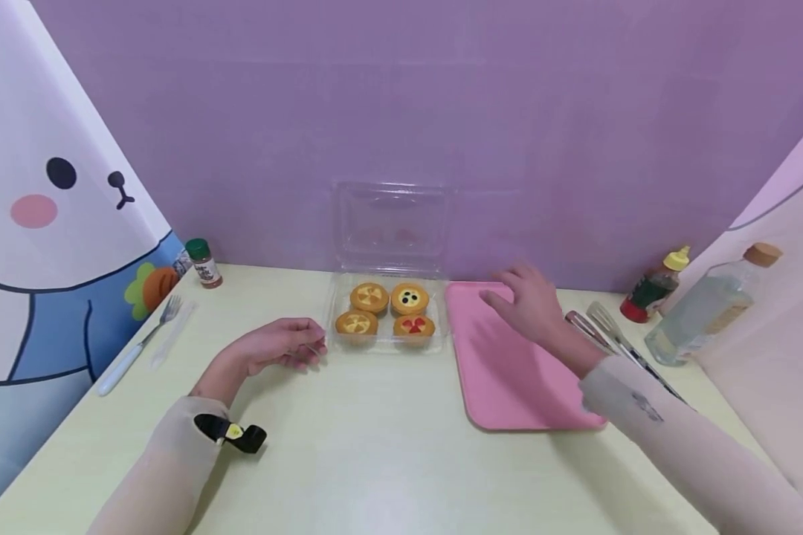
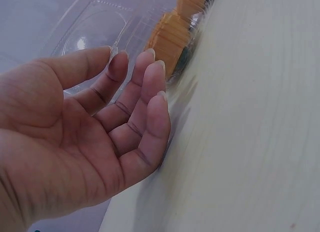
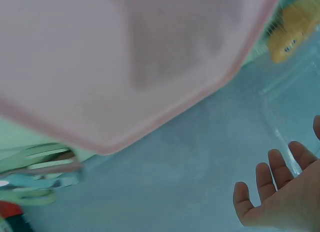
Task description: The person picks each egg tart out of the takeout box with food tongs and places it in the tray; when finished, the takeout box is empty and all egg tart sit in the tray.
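A clear plastic clamshell container (image 1: 384,351) stands at the back of the table with its lid (image 1: 391,223) raised against the wall. Inside sit several small tarts (image 1: 369,298) with yellow, dark-dotted and red tops. At the container's left front edge, my left hand (image 1: 284,345) pinches the thin plastic rim between thumb and index finger; in the left wrist view the other fingers of this hand (image 2: 100,127) curve loosely. My right hand (image 1: 527,305) hovers over the far part of a pink tray (image 1: 508,394), fingers spread and holding nothing.
At left are a fork (image 1: 140,349), a clear plastic utensil (image 1: 172,336) and a green-capped spice jar (image 1: 204,264). Right of the tray lie a whisk (image 1: 605,319) and another utensil (image 1: 585,329), near a yellow-capped sauce bottle (image 1: 652,288) and a corked clear bottle (image 1: 702,308).
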Demonstrator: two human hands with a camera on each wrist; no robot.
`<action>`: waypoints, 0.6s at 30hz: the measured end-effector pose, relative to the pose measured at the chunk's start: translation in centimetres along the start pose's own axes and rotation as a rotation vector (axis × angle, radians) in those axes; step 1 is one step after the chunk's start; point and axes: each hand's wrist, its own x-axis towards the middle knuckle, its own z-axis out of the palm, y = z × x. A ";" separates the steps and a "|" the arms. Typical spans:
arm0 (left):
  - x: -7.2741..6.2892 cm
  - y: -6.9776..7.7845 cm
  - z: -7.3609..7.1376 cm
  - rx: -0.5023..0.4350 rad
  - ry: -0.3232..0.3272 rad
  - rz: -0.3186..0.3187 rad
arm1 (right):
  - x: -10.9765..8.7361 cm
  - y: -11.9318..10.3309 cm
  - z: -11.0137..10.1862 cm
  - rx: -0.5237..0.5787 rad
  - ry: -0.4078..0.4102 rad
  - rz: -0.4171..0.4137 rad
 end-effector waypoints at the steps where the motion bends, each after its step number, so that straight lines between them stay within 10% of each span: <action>1: 0.0 -0.1 0.0 0.000 -0.003 0.000 | -0.7 0.4 -0.2 -0.008 0.020 -0.015; 18: 0.3 -0.1 -0.1 0.005 -0.014 0.004 | -9.8 10.2 -5.1 -0.175 0.044 0.160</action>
